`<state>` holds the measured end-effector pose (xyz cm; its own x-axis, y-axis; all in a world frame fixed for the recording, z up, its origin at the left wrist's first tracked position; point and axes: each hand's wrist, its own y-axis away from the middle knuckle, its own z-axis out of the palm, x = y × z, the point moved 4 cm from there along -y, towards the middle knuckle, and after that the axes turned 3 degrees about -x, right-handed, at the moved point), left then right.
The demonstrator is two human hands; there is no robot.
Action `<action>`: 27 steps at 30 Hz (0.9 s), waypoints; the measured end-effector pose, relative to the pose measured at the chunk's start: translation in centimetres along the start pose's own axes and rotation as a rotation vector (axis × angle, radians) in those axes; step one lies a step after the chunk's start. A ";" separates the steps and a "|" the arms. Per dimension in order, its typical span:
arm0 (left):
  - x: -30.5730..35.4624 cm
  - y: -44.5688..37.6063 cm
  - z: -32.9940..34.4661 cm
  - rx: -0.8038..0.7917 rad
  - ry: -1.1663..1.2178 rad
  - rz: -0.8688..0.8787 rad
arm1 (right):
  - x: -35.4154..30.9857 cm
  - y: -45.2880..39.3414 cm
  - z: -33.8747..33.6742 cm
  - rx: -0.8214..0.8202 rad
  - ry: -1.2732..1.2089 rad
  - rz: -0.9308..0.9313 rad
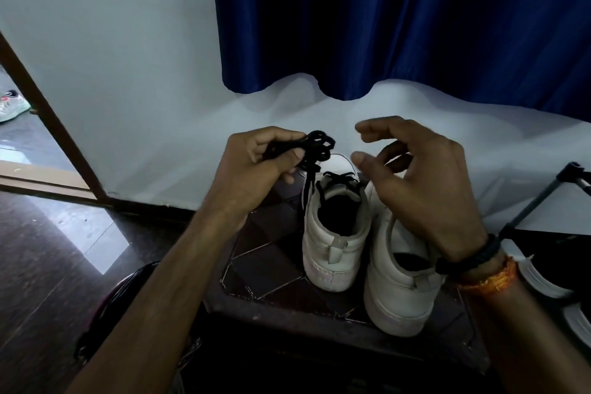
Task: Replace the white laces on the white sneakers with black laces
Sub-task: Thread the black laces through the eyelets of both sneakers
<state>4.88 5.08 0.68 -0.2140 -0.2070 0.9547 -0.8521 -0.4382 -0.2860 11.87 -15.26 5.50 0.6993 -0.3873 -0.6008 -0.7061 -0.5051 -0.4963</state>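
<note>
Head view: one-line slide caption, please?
Left hand grips bunched black lace above two white sneakers; right hand hovers open.

We see two white sneakers (335,233) with dark insides, on a dark brown stool (271,265) with a pattern of diamonds in thin pale lines. The lace (316,145) is black, and black lace also crosses the top of the left sneaker. The curtain (399,16) is deep blue and shiny. The wall (112,41) is pale, grey-white. The door frame (48,112) is brown. On the right wrist we see a black band (470,254) and an orange thread (492,278). The floor (48,249) is dark and glossy.
</note>
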 end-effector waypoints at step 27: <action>2.8 2.3 4.3 -0.347 -0.208 0.095 | 2.7 0.2 -0.6 0.060 -0.904 0.267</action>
<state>4.34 -0.27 2.34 -0.2291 -0.4203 0.8780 -0.9513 -0.0946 -0.2935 13.68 -16.81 4.15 0.1804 0.2730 -0.9449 -0.8526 -0.4357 -0.2887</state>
